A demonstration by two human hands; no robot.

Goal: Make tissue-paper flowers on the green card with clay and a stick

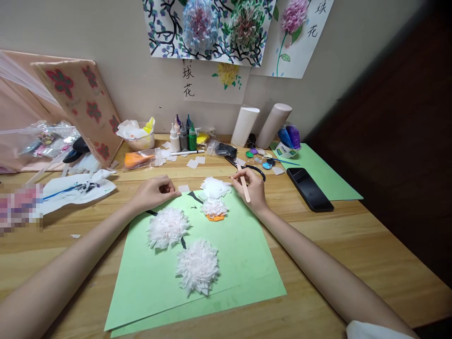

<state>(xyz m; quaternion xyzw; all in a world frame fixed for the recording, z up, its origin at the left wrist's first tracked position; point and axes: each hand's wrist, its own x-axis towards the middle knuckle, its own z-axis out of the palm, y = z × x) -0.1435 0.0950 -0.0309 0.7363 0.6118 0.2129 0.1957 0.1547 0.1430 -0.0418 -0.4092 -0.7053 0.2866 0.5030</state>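
Green paper sheets (243, 263) lie on the wooden table, bearing white ruffled tissue flowers (197, 267), black stem pieces and a patch of orange clay (215, 218) under the upper right cluster (214, 188). My left hand (155, 192) rests with curled fingers at the sheet's upper left edge, by a small white paper square (183, 188); what its fingers hold, if anything, is hidden. My right hand (250, 188) holds a flat wooden stick (243, 183) between its fingers, its fingertips beside the upper right cluster.
Black scissors (259, 170), a phone (310, 189) and another green sheet (328, 181) lie to the right. Paint bottles (192, 137), a bowl of tissue (139, 136) and white paper squares are along the back. A stained tissue (81, 193) lies left.
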